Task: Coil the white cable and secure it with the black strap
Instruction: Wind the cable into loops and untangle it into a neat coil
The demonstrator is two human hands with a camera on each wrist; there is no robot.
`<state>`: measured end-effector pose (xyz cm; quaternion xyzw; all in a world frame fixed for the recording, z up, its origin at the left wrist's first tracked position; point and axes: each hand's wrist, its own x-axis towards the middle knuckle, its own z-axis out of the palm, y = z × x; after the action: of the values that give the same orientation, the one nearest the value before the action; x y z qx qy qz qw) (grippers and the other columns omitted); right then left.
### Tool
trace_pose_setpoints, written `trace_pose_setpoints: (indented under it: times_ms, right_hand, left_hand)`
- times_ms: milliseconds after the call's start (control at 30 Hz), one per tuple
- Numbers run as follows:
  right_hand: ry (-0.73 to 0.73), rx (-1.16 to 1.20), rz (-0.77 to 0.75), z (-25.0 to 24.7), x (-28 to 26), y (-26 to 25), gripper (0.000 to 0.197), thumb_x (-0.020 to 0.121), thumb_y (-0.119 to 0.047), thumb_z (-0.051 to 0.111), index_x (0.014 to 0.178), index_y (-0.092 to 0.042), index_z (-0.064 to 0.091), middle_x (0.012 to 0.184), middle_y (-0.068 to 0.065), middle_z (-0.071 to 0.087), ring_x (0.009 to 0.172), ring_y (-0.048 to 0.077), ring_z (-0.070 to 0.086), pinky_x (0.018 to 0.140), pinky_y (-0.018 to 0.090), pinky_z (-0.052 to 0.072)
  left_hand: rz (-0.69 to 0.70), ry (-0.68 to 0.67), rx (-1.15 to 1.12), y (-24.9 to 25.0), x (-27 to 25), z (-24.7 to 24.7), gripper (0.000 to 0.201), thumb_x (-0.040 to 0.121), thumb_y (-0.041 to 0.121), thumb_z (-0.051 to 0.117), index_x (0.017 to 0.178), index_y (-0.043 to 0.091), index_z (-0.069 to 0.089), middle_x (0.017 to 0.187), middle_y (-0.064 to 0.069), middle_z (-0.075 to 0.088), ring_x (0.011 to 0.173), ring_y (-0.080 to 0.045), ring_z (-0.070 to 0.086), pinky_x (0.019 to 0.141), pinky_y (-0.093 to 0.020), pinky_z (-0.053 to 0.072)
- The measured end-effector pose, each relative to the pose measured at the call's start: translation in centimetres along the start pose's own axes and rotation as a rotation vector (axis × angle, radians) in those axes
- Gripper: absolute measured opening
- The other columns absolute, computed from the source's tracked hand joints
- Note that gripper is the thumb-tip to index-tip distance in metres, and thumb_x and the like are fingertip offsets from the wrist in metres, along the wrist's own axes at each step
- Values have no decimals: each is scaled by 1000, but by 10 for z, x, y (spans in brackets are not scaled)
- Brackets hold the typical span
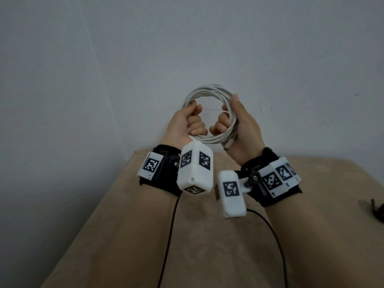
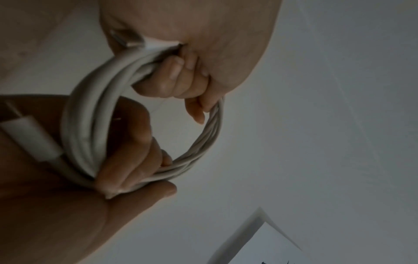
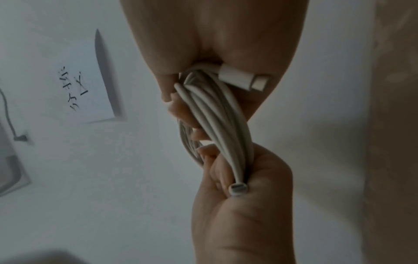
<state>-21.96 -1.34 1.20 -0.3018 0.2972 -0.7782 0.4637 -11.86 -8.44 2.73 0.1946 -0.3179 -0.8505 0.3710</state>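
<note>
The white cable point(image 1: 209, 90) is wound into a round coil of several loops and held up in front of the wall. My left hand point(image 1: 193, 121) grips the coil's left side, fingers curled through the ring. My right hand point(image 1: 226, 121) grips the right side, thumb straight along the outside. In the left wrist view the coil point(image 2: 90, 107) runs from my left hand point(image 2: 181, 76) to my right hand point(image 2: 126, 151). One white connector point(image 3: 244, 78) sticks out of my right hand point(image 3: 174, 110). The other plug end point(image 3: 238, 189) shows in my left hand point(image 3: 237, 205).
Below my forearms stands a table with a tan cloth point(image 1: 207, 256). A small dark object point(image 1: 376, 210) lies at its right edge; what it is cannot be told. Black camera leads point(image 1: 170, 235) hang from my wrists. A paper sign point(image 3: 86, 80) hangs on the wall.
</note>
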Motion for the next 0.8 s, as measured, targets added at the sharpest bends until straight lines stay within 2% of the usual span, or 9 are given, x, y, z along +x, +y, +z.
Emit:
trace_pose_setpoints:
  times_ms: [67, 167, 367, 500, 633, 700, 800]
  right_hand:
    - [-26, 110, 28, 0, 0, 0, 35, 98, -39, 46, 75, -14, 45, 41, -5, 34, 33, 8, 31, 45, 22, 39]
    - [-56, 143, 35, -1, 1, -1, 38, 99, -40, 43, 71, -14, 44, 38, -6, 28, 29, 5, 24, 35, 19, 34]
    - [-10, 128, 9, -4, 0, -9, 39, 99, -36, 43, 68, -14, 45, 36, -8, 26, 26, 4, 19, 29, 15, 19]
    - [-19, 90, 1, -2, -4, -23, 37, 100, -34, 41, 70, -13, 45, 35, -8, 26, 25, 3, 18, 27, 14, 17]
    - [-51, 29, 29, -3, -16, -40, 35, 99, -33, 43, 70, -13, 46, 35, -8, 25, 24, 3, 17, 26, 13, 16]
    - [-70, -22, 68, -7, -30, -53, 36, 99, -34, 43, 69, -14, 46, 35, -8, 25, 24, 3, 17, 27, 12, 16]
    - [-92, -153, 125, -12, -51, -71, 35, 98, -36, 44, 71, -14, 47, 37, -9, 24, 25, 3, 17, 27, 12, 15]
  left_hand:
    - [-5, 5, 1, -1, 0, 2, 36, 100, 27, 46, 68, 11, 48, 33, 8, 22, 24, -5, 19, 28, -14, 19]
    - [-12, 4, 4, -4, -1, 5, 35, 100, 26, 46, 69, 10, 47, 33, 7, 22, 24, -5, 20, 28, -13, 21]
    - [3, 18, 19, -12, -3, 13, 35, 99, 25, 49, 68, 10, 46, 33, 7, 23, 24, -4, 22, 29, -15, 25]
    - [-6, -30, 96, -14, -7, 19, 33, 97, 22, 52, 67, 10, 46, 33, 7, 25, 26, -4, 26, 32, -15, 30]
    - [23, -109, 218, -10, -16, 25, 28, 94, 19, 54, 68, 10, 48, 32, 9, 30, 28, -4, 35, 39, -15, 39]
    - [14, -204, 205, -11, -24, 27, 24, 91, 18, 53, 69, 10, 50, 33, 9, 33, 29, -3, 38, 41, -15, 42]
    - [-59, -371, 112, -17, -39, 29, 19, 77, 18, 67, 63, 8, 58, 35, 8, 37, 30, -3, 40, 40, -15, 42]
